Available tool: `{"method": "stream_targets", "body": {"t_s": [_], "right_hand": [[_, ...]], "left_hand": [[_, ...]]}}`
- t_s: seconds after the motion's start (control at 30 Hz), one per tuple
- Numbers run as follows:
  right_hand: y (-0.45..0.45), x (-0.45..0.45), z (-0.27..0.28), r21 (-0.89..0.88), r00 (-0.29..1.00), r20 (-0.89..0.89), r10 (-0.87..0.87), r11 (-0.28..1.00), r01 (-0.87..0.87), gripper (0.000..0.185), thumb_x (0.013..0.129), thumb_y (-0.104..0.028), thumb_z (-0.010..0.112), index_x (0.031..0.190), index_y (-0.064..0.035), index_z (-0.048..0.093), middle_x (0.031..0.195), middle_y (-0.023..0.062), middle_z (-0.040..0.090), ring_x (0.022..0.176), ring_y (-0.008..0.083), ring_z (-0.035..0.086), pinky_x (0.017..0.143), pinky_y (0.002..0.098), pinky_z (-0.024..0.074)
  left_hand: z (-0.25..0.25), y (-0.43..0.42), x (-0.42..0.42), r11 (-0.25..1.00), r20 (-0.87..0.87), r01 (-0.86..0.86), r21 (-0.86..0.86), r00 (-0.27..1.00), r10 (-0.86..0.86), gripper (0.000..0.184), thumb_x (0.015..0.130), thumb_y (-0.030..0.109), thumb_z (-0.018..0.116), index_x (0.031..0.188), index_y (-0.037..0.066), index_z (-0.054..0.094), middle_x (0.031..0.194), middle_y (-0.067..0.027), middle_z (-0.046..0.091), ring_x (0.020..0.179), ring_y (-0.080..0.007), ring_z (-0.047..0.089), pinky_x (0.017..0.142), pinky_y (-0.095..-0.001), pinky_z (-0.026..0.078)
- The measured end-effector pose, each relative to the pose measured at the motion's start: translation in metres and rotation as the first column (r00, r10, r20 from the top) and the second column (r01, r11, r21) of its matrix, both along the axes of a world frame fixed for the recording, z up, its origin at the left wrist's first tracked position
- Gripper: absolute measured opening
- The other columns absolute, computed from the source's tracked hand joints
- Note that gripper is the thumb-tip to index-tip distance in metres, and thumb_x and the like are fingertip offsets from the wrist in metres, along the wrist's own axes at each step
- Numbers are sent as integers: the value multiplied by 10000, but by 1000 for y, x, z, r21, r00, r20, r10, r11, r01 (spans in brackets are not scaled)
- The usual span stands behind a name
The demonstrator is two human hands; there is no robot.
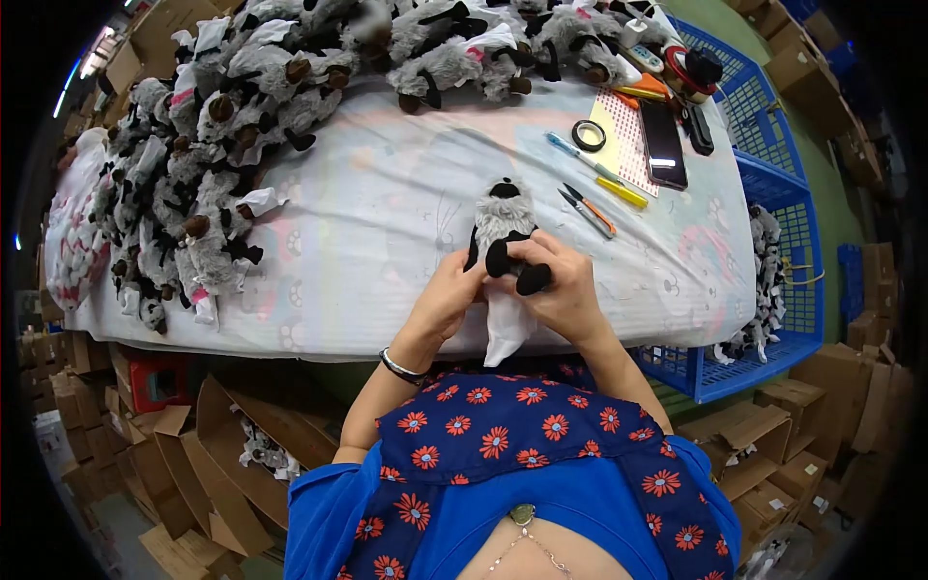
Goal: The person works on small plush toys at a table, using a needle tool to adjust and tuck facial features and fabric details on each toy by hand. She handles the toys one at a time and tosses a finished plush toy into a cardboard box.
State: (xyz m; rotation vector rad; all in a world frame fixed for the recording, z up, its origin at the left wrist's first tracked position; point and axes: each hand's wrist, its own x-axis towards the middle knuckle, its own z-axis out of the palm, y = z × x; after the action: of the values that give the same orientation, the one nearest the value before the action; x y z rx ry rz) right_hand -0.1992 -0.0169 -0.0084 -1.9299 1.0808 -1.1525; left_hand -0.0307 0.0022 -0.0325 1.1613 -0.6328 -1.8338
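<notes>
A grey plush toy (505, 220) with black limbs lies at the table's near edge, its black-nosed head pointing away from me. My left hand (451, 298) grips its body from the left side. My right hand (563, 288) has its fingers bent round the toy's black feet on the other side. A white cloth piece (507, 331) hangs out of the toy below my hands, over the table edge. What my fingertips pinch underneath is hidden. Beyond my right hand lie orange-handled thread snips (589, 212).
Many similar plush toys (217, 198) are heaped along the left and back. A yellow marker (622, 191), a blue pen (575, 152), black tape (588, 135) and a phone (663, 145) lie at right. Blue crates (802, 246) stand beside the table (377, 222); cardboard boxes (208, 464) surround it.
</notes>
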Motion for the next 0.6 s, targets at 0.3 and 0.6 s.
{"method": "stream_targets", "body": {"t_s": [0.3, 0.6], "right_hand": [[-9, 26, -14, 143, 994, 105, -20, 990, 5, 209, 749, -49, 782, 932, -11, 687, 774, 30, 656, 637, 125, 508, 593, 242, 415], [-35, 9, -4, 479, 950, 311, -30, 868, -129, 131, 840, -81, 727, 886, 20, 658, 740, 27, 618, 625, 97, 479, 592, 219, 392]], "left_hand": [[32, 33, 14, 984, 222, 98, 151, 966, -130, 231, 943, 192, 658, 990, -34, 651, 765, -90, 680, 605, -90, 590, 559, -191, 480], [26, 29, 12, 979, -124, 124, -161, 982, -145, 231, 956, 121, 623, 1094, -64, 615, 863, -184, 719, 617, -143, 643, 563, -214, 526]]}}
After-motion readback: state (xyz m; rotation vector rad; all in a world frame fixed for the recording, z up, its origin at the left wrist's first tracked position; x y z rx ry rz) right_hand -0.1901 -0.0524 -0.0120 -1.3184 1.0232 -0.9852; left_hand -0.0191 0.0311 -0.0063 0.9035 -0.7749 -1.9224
